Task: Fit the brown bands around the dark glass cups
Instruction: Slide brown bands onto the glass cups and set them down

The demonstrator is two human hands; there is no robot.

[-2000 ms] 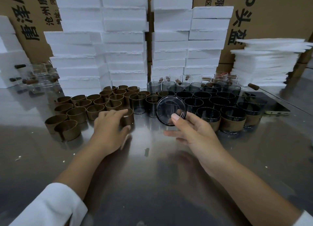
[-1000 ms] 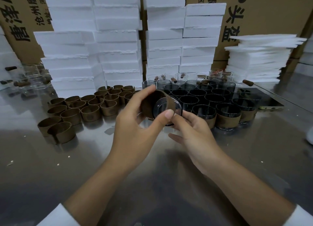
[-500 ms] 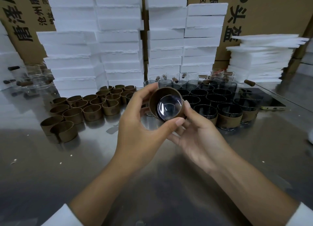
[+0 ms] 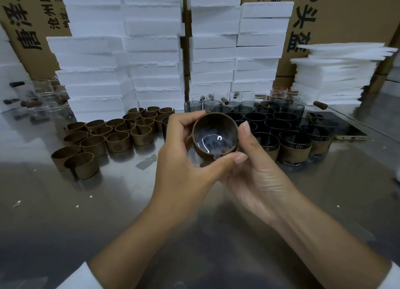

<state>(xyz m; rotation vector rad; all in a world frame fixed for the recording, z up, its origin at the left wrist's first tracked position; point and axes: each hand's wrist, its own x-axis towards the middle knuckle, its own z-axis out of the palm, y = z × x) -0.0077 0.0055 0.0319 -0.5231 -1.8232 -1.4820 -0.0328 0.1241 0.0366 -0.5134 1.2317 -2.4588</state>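
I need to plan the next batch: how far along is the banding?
Done: a few banded cups stand at the front right. In hand: left grip and right grip hold a tilted cup with a brown band round it. Left: many bare dark cups behind, and loose bands waiting on the left.

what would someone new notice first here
At centre, the left hand and right hand hold a dark cup with a brown band around it. Loose bands crowd the table on the left, more cups on the right, white foam blocks stacked behind.
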